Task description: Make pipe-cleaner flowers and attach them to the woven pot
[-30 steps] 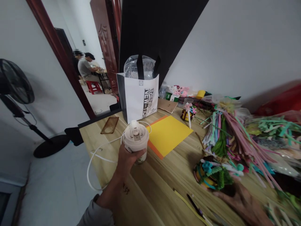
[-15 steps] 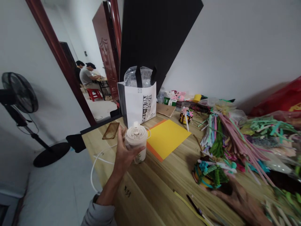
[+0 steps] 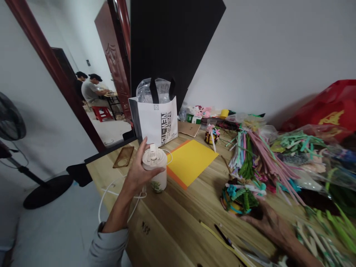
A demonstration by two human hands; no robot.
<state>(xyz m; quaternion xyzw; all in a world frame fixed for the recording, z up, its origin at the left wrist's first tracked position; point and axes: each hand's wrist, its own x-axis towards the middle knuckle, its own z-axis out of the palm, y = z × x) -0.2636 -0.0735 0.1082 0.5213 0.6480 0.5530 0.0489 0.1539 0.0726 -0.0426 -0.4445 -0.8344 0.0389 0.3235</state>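
Okay so the left grip (image 3: pixel 144 160) is curling partway around the lidded cup (image 3: pixel 154 172) standing on the worktop (image 3: pixel 169 226), can't tell if it's clasping; right grip (image 3: pixel 254 213) is resting open beside 1 decorated pot (image 3: pixel 236 200).

Looks like a small craft workroom, maybe in a home or small workshop; can't tell which. Wood-grain surface (image 3: pixel 167 218) piled with pipe-cleaner stems (image 3: pixel 267 155), yellow and orange paper sheets (image 3: pixel 193 159), scissors (image 3: pixel 256 252), small decorated pots (image 3: pixel 237 198). Plain white walls, standing fan (image 3: pixel 12 118) on pale floor. Through doorway: carved red-brown door (image 3: pixel 112 55), two people (image 3: pixel 90 89) at another table (image 3: pixel 111 95), red plastic stool (image 3: pixel 102 113).
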